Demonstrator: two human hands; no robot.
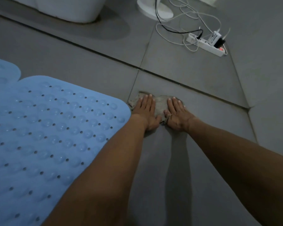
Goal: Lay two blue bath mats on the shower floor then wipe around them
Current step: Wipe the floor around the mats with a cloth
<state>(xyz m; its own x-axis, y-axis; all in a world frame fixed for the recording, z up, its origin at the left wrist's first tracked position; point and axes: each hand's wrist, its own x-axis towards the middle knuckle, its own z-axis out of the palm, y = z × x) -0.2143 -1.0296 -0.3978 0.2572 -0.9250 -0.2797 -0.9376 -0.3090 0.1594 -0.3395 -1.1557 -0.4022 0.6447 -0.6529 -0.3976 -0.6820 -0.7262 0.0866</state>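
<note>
Blue perforated rubber bath mats, the near one [47,128] and a second [2,70] behind it, lay flat on the grey tiled floor [186,128]. Just beside the near mat's corner, left hand [145,110] and right hand [176,111] pressed a worn grey rag [161,103], fingers [149,99] straight, gripping nothing. Wiping well likely meant even palm pressure along the mat edge, away from the white power strip [206,44] beyond.

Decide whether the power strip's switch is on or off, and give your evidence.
On, it seems: the switch at the end of the power strip glows red.
</note>
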